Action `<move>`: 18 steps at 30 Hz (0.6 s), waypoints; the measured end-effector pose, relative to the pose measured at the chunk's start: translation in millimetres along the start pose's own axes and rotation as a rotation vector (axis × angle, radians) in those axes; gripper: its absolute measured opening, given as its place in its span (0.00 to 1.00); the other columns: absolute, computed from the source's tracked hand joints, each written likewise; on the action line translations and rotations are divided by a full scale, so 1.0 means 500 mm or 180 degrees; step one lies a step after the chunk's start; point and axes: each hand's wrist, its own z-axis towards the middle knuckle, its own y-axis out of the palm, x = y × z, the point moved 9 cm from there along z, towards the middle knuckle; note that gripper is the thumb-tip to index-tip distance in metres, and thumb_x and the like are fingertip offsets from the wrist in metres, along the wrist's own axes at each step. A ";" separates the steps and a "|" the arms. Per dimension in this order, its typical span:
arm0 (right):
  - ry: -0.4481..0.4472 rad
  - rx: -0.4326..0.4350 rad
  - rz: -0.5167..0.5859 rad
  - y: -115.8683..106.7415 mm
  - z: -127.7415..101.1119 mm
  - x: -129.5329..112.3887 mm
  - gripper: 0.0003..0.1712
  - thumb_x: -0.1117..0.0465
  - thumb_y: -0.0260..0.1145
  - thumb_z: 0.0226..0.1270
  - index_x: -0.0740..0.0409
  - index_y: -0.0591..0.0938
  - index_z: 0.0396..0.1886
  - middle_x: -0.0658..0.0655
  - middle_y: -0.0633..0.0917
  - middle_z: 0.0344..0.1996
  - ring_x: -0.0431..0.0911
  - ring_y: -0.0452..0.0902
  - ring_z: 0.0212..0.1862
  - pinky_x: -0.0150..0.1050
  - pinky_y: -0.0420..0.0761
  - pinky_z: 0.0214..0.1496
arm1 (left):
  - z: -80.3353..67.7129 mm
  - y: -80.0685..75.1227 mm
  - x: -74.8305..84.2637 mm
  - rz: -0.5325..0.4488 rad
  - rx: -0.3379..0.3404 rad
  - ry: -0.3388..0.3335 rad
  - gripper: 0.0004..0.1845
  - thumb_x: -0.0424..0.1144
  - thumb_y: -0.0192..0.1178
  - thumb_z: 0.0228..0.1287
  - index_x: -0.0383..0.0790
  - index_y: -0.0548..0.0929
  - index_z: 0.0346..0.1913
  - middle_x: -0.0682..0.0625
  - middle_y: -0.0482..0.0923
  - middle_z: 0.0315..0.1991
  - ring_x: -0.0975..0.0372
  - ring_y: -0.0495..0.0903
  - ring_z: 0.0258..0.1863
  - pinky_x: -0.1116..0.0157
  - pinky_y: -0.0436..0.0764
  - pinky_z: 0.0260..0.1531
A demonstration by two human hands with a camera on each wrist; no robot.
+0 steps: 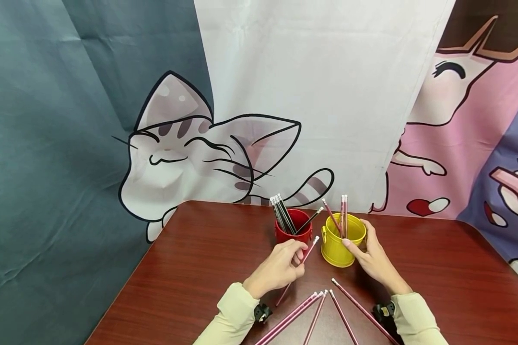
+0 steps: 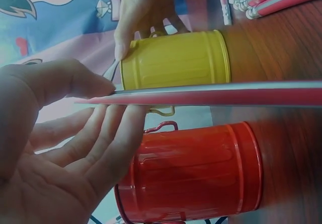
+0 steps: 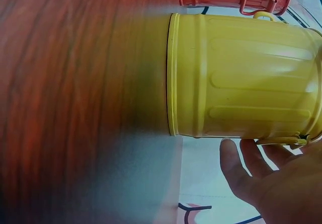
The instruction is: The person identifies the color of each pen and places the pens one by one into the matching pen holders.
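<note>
One red pencil (image 1: pixel 311 246) pinched, one yellow pail (image 1: pixel 336 254) held

Nearest on my feed, several loose red pencils (image 1: pixel 364 311) fan out on the table (image 1: pixel 198 268), just short of the left hand (image 1: pixel 280 266) and the right hand (image 1: pixel 373 256), white-tipped ends pointing away from me. The left hand pinches its red pencil between thumb and fingers; the shaft slants, white tip uppermost, and I cannot tell whether its lower end touches the wood. To the right of that hand, the right hand grips the yellow pail, thumb at the rim, fingers bent alongside the wall; a few upright red pencils (image 1: pixel 343 215) stand inside. Directly beyond the left hand sits a red pail (image 2: pixel 196 173) of black pencils (image 1: pixel 287 215), one leaning well out to the right.

I would watch that pinch: so slim a shaft could swivel or roll if the thumb slides. A knock from the left knuckles, close to the red pail, might jolt its leaning pencil. Too hard a pull at the yellow rim could tip that pail.

Both pails look like painted metal to me: glossy cylinders with embossed panels and small side handles. Reddish grain streaks the table; behind everything hangs a creased cloth backdrop (image 1: pixel 328 96) printed with a cartoon cat (image 1: pixel 168 158).
</note>
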 end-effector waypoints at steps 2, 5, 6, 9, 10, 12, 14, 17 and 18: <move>-0.0001 0.0000 -0.0037 0.000 -0.001 0.000 0.40 0.56 0.62 0.63 0.56 0.50 0.68 0.61 0.72 0.53 0.42 0.72 0.42 0.21 0.71 0.43 | -0.001 -0.004 0.001 -0.0076 0.0044 -0.0005 0.17 0.29 0.61 0.50 0.37 0.76 0.47 0.52 0.73 0.31 0.68 0.74 0.31 0.80 0.76 0.32; 0.0013 0.0002 -0.0079 -0.001 -0.002 0.002 0.41 0.55 0.62 0.63 0.56 0.50 0.68 0.61 0.72 0.53 0.39 0.72 0.41 0.22 0.71 0.43 | -0.002 -0.009 0.003 -0.0182 0.0131 0.0017 0.16 0.29 0.60 0.51 0.37 0.76 0.46 0.51 0.73 0.32 0.67 0.74 0.32 0.79 0.77 0.32; 0.0015 -0.0001 -0.0086 -0.001 -0.003 0.002 0.41 0.55 0.62 0.63 0.56 0.50 0.68 0.61 0.72 0.53 0.38 0.72 0.41 0.22 0.71 0.43 | -0.002 -0.011 0.004 -0.0211 0.0165 0.0027 0.16 0.29 0.60 0.52 0.37 0.76 0.46 0.51 0.73 0.33 0.66 0.74 0.32 0.79 0.77 0.32; 0.0025 -0.0013 -0.0086 -0.001 -0.003 0.003 0.40 0.55 0.62 0.63 0.55 0.50 0.68 0.60 0.71 0.54 0.40 0.72 0.44 0.21 0.70 0.45 | -0.003 -0.018 0.006 -0.0266 0.0276 0.0053 0.16 0.29 0.61 0.53 0.36 0.77 0.46 0.50 0.74 0.34 0.65 0.75 0.32 0.77 0.77 0.34; 0.0022 -0.0017 -0.0073 -0.001 -0.002 0.004 0.40 0.55 0.62 0.63 0.55 0.50 0.68 0.60 0.71 0.54 0.42 0.72 0.45 0.21 0.70 0.45 | -0.003 -0.021 0.007 -0.0280 0.0315 0.0058 0.16 0.30 0.61 0.53 0.36 0.77 0.46 0.50 0.74 0.34 0.65 0.75 0.32 0.77 0.78 0.34; 0.0007 -0.0027 -0.0030 -0.001 -0.002 0.004 0.40 0.56 0.62 0.63 0.56 0.50 0.68 0.61 0.71 0.54 0.45 0.72 0.47 0.19 0.69 0.46 | -0.003 -0.025 0.007 -0.0344 0.0394 0.0070 0.15 0.30 0.61 0.53 0.36 0.76 0.46 0.50 0.75 0.34 0.64 0.76 0.32 0.76 0.78 0.35; -0.0007 -0.0025 0.0010 -0.001 -0.002 0.003 0.40 0.56 0.62 0.63 0.56 0.50 0.68 0.61 0.70 0.55 0.48 0.71 0.49 0.17 0.67 0.47 | -0.003 -0.029 0.007 -0.0422 0.0472 0.0085 0.15 0.29 0.61 0.54 0.36 0.76 0.46 0.49 0.74 0.34 0.65 0.76 0.32 0.75 0.79 0.35; -0.0036 -0.0034 0.0083 0.000 -0.001 0.003 0.40 0.57 0.62 0.63 0.57 0.50 0.68 0.62 0.69 0.56 0.52 0.70 0.52 0.14 0.63 0.49 | -0.003 -0.032 0.007 -0.0529 0.0566 0.0100 0.15 0.28 0.61 0.54 0.35 0.76 0.46 0.49 0.74 0.34 0.65 0.76 0.31 0.75 0.79 0.34; -0.0043 -0.0032 0.0094 0.000 -0.001 0.002 0.40 0.57 0.62 0.63 0.58 0.50 0.68 0.63 0.69 0.56 0.52 0.69 0.53 0.14 0.62 0.49 | -0.003 -0.032 0.006 -0.0554 0.0584 0.0100 0.15 0.28 0.61 0.54 0.34 0.76 0.46 0.49 0.74 0.34 0.66 0.76 0.31 0.75 0.79 0.34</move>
